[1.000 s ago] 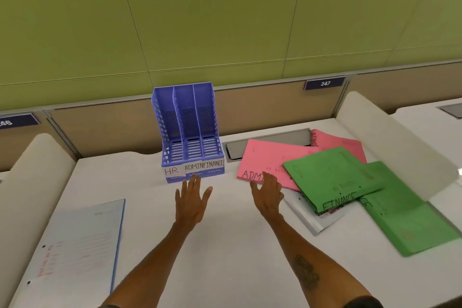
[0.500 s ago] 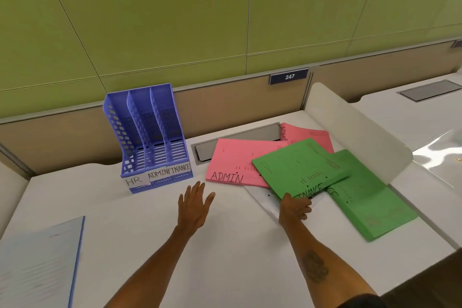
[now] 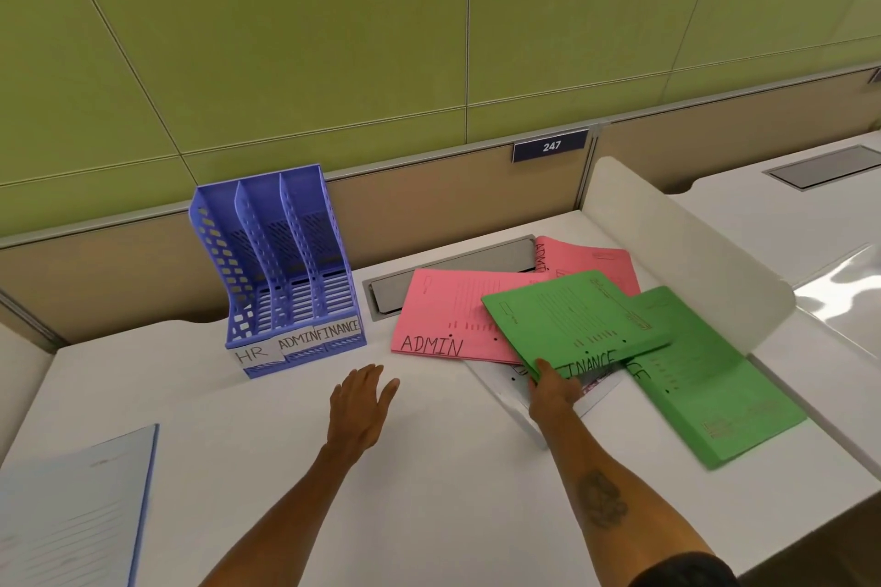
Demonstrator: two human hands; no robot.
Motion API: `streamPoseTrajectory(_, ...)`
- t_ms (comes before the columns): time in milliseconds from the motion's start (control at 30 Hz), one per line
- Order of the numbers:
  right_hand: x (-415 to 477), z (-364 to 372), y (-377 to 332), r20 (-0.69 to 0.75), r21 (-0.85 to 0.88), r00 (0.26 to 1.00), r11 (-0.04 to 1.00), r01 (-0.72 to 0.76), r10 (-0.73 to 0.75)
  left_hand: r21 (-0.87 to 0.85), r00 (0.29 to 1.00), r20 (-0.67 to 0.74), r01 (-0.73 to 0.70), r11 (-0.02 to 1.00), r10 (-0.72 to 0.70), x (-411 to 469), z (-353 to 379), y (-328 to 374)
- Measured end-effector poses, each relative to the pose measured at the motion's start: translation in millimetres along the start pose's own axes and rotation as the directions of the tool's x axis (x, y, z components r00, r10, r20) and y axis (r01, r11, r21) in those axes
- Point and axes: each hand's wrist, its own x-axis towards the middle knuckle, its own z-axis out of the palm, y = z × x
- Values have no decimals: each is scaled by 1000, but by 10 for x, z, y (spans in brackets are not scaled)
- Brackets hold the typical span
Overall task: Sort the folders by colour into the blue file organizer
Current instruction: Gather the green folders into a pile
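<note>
Upright at the tabletop's (image 3: 429,467) back edge, the blue file organizer (image 3: 281,272) shows three bare slots labelled HR, ADMIN and FINANCE. Right of it, overlapping flat, lie two pink ADMIN folders (image 3: 448,319) and two green FINANCE folders (image 3: 572,319). The right hand (image 3: 553,388) is clamped on the top green folder's near edge, thumb on top. Palm down with spread fingers, the left hand (image 3: 360,410) is over open tabletop. A blue folder (image 3: 71,515) lies at the near left corner.
</note>
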Motion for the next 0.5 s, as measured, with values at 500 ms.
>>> streamPoseTrajectory(500,-608,558,-327,-84,-104,737,741,663,-671,-112,998,-10,-68,991,68,-91,-304,-96)
